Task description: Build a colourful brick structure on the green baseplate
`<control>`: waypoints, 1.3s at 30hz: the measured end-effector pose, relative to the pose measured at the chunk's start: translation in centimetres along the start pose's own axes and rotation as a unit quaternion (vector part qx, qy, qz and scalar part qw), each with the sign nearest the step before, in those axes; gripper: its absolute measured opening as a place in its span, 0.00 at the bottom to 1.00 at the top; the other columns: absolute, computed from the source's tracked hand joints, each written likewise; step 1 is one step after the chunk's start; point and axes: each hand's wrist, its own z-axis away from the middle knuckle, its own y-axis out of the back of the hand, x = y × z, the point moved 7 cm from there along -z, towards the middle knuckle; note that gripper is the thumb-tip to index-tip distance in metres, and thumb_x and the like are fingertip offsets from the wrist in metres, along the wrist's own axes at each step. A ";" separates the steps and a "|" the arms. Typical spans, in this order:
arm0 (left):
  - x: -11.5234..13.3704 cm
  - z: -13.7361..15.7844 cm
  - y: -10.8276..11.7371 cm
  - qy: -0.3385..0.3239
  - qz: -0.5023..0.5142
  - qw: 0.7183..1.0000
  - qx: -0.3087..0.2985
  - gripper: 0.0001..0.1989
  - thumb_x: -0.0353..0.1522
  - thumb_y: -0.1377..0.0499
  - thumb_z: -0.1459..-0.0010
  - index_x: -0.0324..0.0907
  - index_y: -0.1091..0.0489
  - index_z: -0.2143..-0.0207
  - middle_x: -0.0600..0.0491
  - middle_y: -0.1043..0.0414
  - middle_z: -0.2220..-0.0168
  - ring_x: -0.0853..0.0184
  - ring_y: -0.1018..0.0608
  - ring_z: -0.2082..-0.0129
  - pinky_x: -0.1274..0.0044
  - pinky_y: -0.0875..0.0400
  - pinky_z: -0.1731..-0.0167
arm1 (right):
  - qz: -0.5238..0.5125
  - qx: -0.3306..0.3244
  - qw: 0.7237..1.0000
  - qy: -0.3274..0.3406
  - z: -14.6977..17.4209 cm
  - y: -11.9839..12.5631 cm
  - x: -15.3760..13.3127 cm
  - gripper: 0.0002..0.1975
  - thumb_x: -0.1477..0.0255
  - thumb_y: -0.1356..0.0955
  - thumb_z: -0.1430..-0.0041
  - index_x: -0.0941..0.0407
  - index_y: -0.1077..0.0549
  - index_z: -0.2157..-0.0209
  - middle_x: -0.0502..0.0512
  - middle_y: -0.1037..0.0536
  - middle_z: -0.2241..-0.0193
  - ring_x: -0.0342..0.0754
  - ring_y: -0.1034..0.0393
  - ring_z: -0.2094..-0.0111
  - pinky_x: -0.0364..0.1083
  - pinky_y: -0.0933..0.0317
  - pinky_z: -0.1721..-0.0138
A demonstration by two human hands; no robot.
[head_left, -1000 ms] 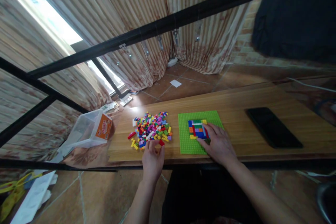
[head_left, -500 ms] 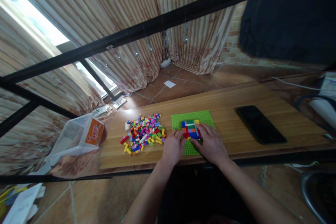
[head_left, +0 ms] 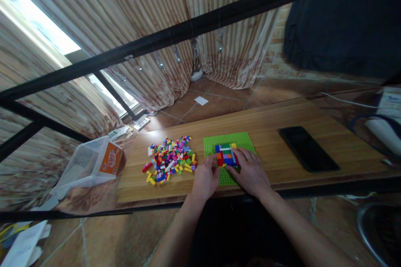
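A green studded baseplate (head_left: 228,178) lies on the wooden board. On it sits a block of joined toy bricks (head_left: 226,156) in red, blue, white, green, orange and yellow. My left hand (head_left: 205,177) is closed at the near left corner of the joined bricks, thumb and fingertips against them. My right hand (head_left: 251,171) grips the right side, its fingers along the far right edge and its thumb at the near edge. The undersides of both hands' fingers are partly hidden. Left of the baseplate spreads a pile of loose bricks (head_left: 171,158) in many colours.
A black phone (head_left: 308,149) lies on the wooden board (head_left: 269,123) to the right. A clear plastic bin (head_left: 82,162) with an orange label stands off the board's left end. A dark metal bar (head_left: 156,39) crosses above, before striped curtains (head_left: 150,0).
The view has shifted very slightly. Both hands stay at the joined bricks, with hardly any visible movement.
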 end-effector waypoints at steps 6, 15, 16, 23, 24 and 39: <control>-0.5 -1.4 0.4 0.093 -0.005 0.995 0.019 0.13 0.34 0.44 0.42 0.38 0.29 0.56 0.48 0.23 0.67 0.65 0.23 0.69 0.75 0.32 0.67 | 0.000 -0.007 1.000 -0.005 0.0 0.0 0.0 0.29 0.58 0.36 0.42 0.57 0.38 0.42 0.65 0.32 0.46 0.60 0.40 0.45 0.58 0.43 0.47; -0.9 -2.4 0.3 0.148 -0.072 0.986 0.013 0.15 0.38 0.42 0.44 0.38 0.27 0.57 0.47 0.22 0.67 0.62 0.22 0.67 0.75 0.34 0.69 | 0.003 -0.014 1.000 -0.008 -0.1 0.1 -0.2 0.29 0.59 0.36 0.42 0.57 0.38 0.42 0.65 0.33 0.45 0.60 0.40 0.45 0.58 0.44 0.46; -0.8 -2.4 0.2 0.152 -0.073 0.985 0.014 0.15 0.38 0.42 0.43 0.39 0.27 0.57 0.47 0.22 0.67 0.62 0.22 0.67 0.76 0.34 0.68 | 0.003 -0.016 1.000 -0.009 0.0 0.1 -0.2 0.29 0.59 0.36 0.42 0.57 0.38 0.42 0.65 0.33 0.45 0.60 0.40 0.45 0.58 0.44 0.46; -0.6 -1.8 -0.5 0.156 -0.083 0.984 0.019 0.14 0.39 0.43 0.42 0.41 0.29 0.57 0.49 0.22 0.65 0.63 0.21 0.65 0.76 0.34 0.67 | 0.000 -0.019 1.000 -0.012 0.1 -0.1 0.1 0.30 0.57 0.37 0.41 0.56 0.39 0.41 0.64 0.33 0.46 0.61 0.40 0.45 0.60 0.45 0.46; -0.5 -1.6 -0.6 0.154 -0.090 0.984 0.021 0.14 0.39 0.44 0.41 0.42 0.29 0.56 0.49 0.22 0.65 0.63 0.21 0.64 0.76 0.33 0.67 | 0.001 -0.018 1.000 -0.010 0.1 -0.2 0.2 0.30 0.57 0.37 0.41 0.56 0.39 0.41 0.64 0.33 0.45 0.61 0.40 0.45 0.59 0.45 0.46; 0.2 0.7 0.6 0.136 -0.036 0.988 0.063 0.16 0.34 0.54 0.36 0.39 0.32 0.52 0.44 0.23 0.60 0.61 0.22 0.59 0.72 0.31 0.59 | -0.046 -0.037 0.998 0.019 -0.7 0.1 0.8 0.29 0.58 0.34 0.45 0.57 0.35 0.44 0.64 0.31 0.48 0.58 0.37 0.46 0.58 0.42 0.47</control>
